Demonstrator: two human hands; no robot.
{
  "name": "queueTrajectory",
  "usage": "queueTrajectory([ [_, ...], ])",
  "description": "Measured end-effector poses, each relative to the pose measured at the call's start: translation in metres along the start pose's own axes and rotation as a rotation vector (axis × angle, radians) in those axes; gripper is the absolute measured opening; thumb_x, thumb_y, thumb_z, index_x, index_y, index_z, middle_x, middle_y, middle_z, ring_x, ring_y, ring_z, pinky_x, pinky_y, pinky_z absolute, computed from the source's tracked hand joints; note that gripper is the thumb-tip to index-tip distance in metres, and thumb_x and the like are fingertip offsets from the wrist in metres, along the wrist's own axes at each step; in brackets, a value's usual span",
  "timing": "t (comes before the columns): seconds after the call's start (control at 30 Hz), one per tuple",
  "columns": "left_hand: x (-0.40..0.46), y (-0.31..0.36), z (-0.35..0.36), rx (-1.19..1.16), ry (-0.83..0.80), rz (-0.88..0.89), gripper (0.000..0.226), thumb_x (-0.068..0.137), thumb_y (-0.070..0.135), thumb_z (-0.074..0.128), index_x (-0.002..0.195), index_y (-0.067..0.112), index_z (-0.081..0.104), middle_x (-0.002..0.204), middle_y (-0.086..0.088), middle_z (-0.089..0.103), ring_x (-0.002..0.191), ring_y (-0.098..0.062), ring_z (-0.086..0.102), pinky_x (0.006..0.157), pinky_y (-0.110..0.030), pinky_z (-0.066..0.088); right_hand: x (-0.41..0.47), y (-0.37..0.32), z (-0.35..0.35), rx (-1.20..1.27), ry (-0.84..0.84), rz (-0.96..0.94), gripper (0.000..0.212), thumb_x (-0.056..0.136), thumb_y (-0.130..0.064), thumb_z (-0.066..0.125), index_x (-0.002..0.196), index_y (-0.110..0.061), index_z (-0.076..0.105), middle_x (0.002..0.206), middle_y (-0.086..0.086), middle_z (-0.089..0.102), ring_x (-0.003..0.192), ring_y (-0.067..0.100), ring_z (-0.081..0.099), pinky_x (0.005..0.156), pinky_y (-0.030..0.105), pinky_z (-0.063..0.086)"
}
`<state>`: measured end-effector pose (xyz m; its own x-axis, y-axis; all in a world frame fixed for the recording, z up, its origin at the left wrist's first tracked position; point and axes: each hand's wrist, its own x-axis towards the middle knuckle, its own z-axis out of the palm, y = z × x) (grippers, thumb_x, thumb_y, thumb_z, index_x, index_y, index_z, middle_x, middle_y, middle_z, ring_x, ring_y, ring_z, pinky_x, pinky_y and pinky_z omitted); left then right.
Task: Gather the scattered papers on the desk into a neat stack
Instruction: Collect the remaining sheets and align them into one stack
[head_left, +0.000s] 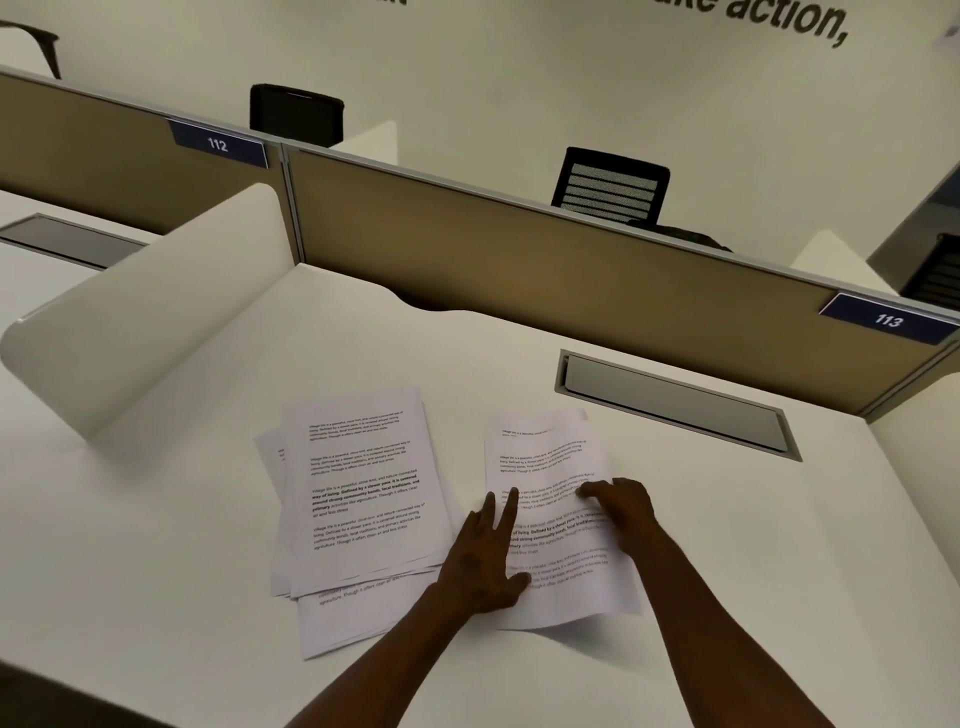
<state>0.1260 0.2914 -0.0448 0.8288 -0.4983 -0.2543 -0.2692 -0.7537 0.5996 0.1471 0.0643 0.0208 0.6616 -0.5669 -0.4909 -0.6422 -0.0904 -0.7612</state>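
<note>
Two loose groups of printed white sheets lie on the white desk (156, 545). The left pile of papers (358, 488) holds several sheets fanned out of line, one poking out at its near edge. The right pile of papers (556, 467) is smaller and also askew. My left hand (485, 551) lies flat with fingers spread on the right pile's left edge. My right hand (621, 512) presses down on the same pile's right side, fingers curled onto the sheet. Neither hand lifts a sheet.
A brown partition (519, 249) with labels 112 and 113 closes the back of the desk. A white curved divider (156, 317) stands at the left. A grey cable flap (675, 405) sits in the desk at back right. Black chairs (610, 184) stand beyond the partition.
</note>
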Motion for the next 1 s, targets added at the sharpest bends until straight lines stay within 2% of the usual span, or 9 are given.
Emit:
queueTrajectory([
  [0.17, -0.001, -0.002, -0.003, -0.059, 0.005, 0.008, 0.112, 0.082, 0.062, 0.059, 0.145, 0.044, -0.033, 0.168, -0.005, -0.007, 0.156, -0.026, -0.001, 0.123, -0.038, 0.005, -0.016, -0.005, -0.013, 0.059, -0.102, -0.138, 0.041, 0.077, 0.003, 0.07, 0.114, -0.011, 0.062, 0.105, 0.018, 0.071, 0.091, 0.033, 0.068, 0.074, 0.042, 0.057],
  [0.27, -0.002, -0.002, -0.008, -0.149, 0.029, -0.007, 0.109, 0.082, 0.07, 0.055, 0.153, 0.039, -0.022, 0.169, -0.003, -0.003, 0.156, -0.022, 0.0, 0.126, -0.039, 0.008, -0.029, -0.017, -0.016, -0.05, -0.156, -0.311, 0.04, 0.079, 0.005, 0.066, 0.111, -0.019, 0.062, 0.107, 0.015, 0.071, 0.098, 0.034, 0.069, 0.085, 0.054, 0.059],
  [0.33, -0.003, 0.0, -0.017, -0.225, 0.116, -0.01, 0.106, 0.082, 0.076, 0.05, 0.158, 0.034, -0.011, 0.168, 0.001, 0.006, 0.155, -0.019, 0.007, 0.126, -0.041, 0.015, -0.04, -0.032, -0.016, -0.09, -0.185, -0.384, 0.039, 0.082, 0.001, 0.066, 0.109, -0.026, 0.063, 0.102, 0.01, 0.074, 0.09, 0.033, 0.073, 0.078, 0.055, 0.061],
  [0.43, -0.004, 0.005, -0.039, -0.463, 0.308, -0.048, 0.094, 0.081, 0.078, 0.051, 0.156, 0.035, 0.015, 0.159, 0.005, 0.036, 0.143, -0.009, 0.035, 0.119, -0.04, 0.034, -0.058, -0.061, -0.011, -0.102, -0.267, -0.442, 0.038, 0.085, -0.004, 0.067, 0.105, -0.036, 0.063, 0.091, 0.004, 0.078, 0.075, 0.027, 0.077, 0.064, 0.045, 0.064],
  [0.6, -0.005, -0.008, -0.082, -1.014, 0.212, -0.325, 0.107, 0.068, 0.085, 0.054, 0.156, 0.03, 0.028, 0.157, -0.004, 0.041, 0.142, -0.024, 0.042, 0.117, -0.045, 0.036, -0.091, -0.107, 0.007, -0.032, -0.474, -0.524, 0.034, 0.087, -0.008, 0.069, 0.107, -0.036, 0.067, 0.094, 0.01, 0.079, 0.082, 0.033, 0.076, 0.064, 0.04, 0.062],
  [0.73, -0.007, -0.027, -0.107, -1.458, 0.138, -0.344, 0.069, 0.084, 0.069, 0.057, 0.132, 0.02, 0.06, 0.127, -0.011, 0.067, 0.116, -0.032, 0.063, 0.103, -0.052, 0.05, -0.106, -0.132, 0.031, 0.065, -0.659, -0.543, 0.034, 0.088, -0.01, 0.071, 0.118, -0.026, 0.065, 0.105, 0.016, 0.076, 0.09, 0.036, 0.075, 0.074, 0.045, 0.062],
  [0.87, -0.021, -0.054, -0.129, -1.76, 0.204, -0.252, 0.055, 0.079, 0.036, 0.073, 0.126, 0.008, 0.066, 0.116, -0.017, 0.073, 0.098, -0.035, 0.071, 0.084, -0.046, 0.058, -0.103, -0.143, 0.063, 0.219, -0.686, -0.463, 0.036, 0.089, -0.002, 0.068, 0.122, -0.015, 0.062, 0.106, 0.018, 0.076, 0.085, 0.033, 0.074, 0.071, 0.043, 0.061],
  [0.93, -0.027, -0.07, -0.141, -1.713, 0.367, -0.267, 0.049, 0.079, 0.023, 0.07, 0.125, 0.007, 0.066, 0.119, -0.017, 0.072, 0.101, -0.036, 0.072, 0.085, -0.047, 0.059, -0.095, -0.141, 0.085, 0.252, -0.616, -0.393, 0.037, 0.087, 0.002, 0.067, 0.122, -0.011, 0.062, 0.1, 0.018, 0.077, 0.08, 0.033, 0.072, 0.071, 0.045, 0.061],
  [1.0, -0.03, -0.085, -0.155, -1.464, 0.576, -0.385, 0.041, 0.082, 0.013, 0.068, 0.123, 0.011, 0.065, 0.119, -0.012, 0.073, 0.101, -0.033, 0.072, 0.088, -0.047, 0.059, -0.086, -0.136, 0.111, 0.224, -0.536, -0.313, 0.036, 0.086, 0.004, 0.066, 0.12, -0.007, 0.061, 0.104, 0.021, 0.074, 0.081, 0.035, 0.07, 0.08, 0.053, 0.06],
])
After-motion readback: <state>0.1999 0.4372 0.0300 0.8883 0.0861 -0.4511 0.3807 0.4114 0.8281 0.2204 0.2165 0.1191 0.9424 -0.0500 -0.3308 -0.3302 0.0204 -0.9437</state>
